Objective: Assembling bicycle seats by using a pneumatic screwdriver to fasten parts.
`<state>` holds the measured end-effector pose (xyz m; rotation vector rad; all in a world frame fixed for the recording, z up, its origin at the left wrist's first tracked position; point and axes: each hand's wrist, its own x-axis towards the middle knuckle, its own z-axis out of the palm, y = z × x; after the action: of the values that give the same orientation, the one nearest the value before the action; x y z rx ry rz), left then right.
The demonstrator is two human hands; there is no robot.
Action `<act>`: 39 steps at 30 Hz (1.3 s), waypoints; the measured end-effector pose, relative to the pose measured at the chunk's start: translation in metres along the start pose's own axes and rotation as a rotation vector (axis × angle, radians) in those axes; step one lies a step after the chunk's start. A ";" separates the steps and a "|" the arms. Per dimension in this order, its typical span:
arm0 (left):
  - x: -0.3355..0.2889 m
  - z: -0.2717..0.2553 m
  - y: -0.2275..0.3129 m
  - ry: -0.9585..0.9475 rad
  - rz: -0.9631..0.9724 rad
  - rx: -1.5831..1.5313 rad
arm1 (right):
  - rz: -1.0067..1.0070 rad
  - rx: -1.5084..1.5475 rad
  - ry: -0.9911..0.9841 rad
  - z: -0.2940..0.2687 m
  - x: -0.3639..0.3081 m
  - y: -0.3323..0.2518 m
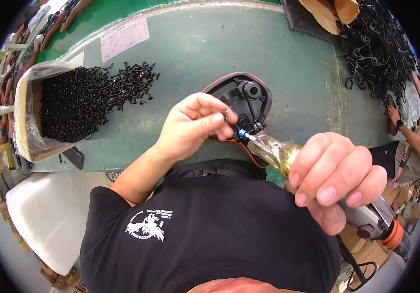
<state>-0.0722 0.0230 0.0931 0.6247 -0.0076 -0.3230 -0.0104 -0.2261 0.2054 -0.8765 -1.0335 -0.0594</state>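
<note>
My right hand [334, 183] is wrapped round an air screwdriver [273, 153], its nose bound in clear, yellowish tape. The blue-collared bit [243, 133] points left and up over a black plastic housing with an orange rim [263, 95]. That housing lies on the bench in front of me, partly covered by my hands. My left hand [198, 122] is beside the bit, above the housing's left side, with thumb and fingers pinched together. A small dark bit shows at the fingertips, too little to name. Whether the bit touches the housing I cannot tell.
An open plastic-lined box [27, 119] spills black screws [80, 100] onto the green bench [185, 53] at left. A paper sheet [124, 38] lies behind it. Far right is a heap of black looped parts [378, 49], with another person's hand [394, 115] nearby. A white bin [49, 215] stands lower left.
</note>
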 end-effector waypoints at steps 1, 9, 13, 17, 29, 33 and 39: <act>0.003 -0.002 -0.007 -0.066 -0.009 -0.035 | 0.011 0.010 -0.012 -0.001 0.000 -0.003; 0.020 0.012 -0.022 -0.218 -0.031 0.104 | 0.057 -0.038 0.044 -0.006 -0.020 -0.020; 0.025 0.014 -0.019 -0.223 -0.050 0.234 | 0.057 -0.069 0.058 -0.011 -0.023 -0.018; 0.056 0.015 0.004 -0.408 0.165 0.733 | 0.023 -0.139 0.023 -0.013 -0.019 -0.020; 0.143 -0.032 0.019 -0.563 0.234 1.467 | 0.243 -0.300 0.224 -0.029 -0.013 0.015; 0.144 -0.042 0.015 -0.566 0.273 1.333 | 0.266 -0.375 0.149 -0.031 -0.010 0.034; 0.137 -0.046 -0.001 -0.449 0.303 1.223 | 0.307 -0.518 0.024 -0.027 -0.016 0.063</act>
<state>0.0628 0.0074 0.0432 1.7241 -0.7726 -0.1259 0.0275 -0.2074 0.1496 -1.4939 -0.8610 -0.0798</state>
